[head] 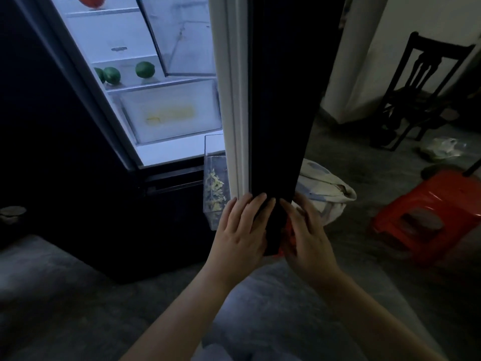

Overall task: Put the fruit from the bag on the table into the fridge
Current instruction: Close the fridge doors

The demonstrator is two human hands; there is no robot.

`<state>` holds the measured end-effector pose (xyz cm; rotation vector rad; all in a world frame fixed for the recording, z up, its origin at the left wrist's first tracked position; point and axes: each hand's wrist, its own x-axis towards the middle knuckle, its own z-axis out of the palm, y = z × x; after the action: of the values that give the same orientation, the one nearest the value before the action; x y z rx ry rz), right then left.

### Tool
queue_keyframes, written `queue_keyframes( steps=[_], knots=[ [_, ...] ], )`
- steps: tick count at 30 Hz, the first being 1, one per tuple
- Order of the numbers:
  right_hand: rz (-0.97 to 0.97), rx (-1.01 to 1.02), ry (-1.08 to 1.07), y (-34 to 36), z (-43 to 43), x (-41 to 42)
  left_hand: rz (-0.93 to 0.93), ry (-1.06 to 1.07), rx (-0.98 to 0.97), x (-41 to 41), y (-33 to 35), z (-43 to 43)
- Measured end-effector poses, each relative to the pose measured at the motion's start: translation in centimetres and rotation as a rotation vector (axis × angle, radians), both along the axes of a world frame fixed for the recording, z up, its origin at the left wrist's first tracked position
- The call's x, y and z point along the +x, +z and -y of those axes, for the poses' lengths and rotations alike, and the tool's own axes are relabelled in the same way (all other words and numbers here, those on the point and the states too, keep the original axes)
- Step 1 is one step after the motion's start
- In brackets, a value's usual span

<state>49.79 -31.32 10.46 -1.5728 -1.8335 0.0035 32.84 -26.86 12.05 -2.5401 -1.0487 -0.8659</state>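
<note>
Left hand [240, 225] and right hand [304, 230] press flat on both sides of the fridge door [281, 100] — fingers straight. Green fruit [145, 69] sits inside on a shelf [161, 83]. Best swing it shut slowly.

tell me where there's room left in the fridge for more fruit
On the shelf there's a bare gap between the right green fruit and the left pair. The upper clear door bin looks empty too. Crowded: the shelf's left end; the lower door bin holds yellowish bits.
</note>
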Motion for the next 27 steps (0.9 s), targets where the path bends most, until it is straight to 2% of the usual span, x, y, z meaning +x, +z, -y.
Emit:
queue_keyframes(
  steps=[17, 27],
  knots=[
    [0.005, 0.088, 0.329, 0.2, -4.3, -6.2, 0.031, 0.295, -0.03, -6.6, -0.8, 0.1],
    [0.106, -0.003, 0.451, 1.4, -8.6, -10.1, 0.027, 0.478, -0.075, -11.4, 0.3, -1.9]
  ],
)
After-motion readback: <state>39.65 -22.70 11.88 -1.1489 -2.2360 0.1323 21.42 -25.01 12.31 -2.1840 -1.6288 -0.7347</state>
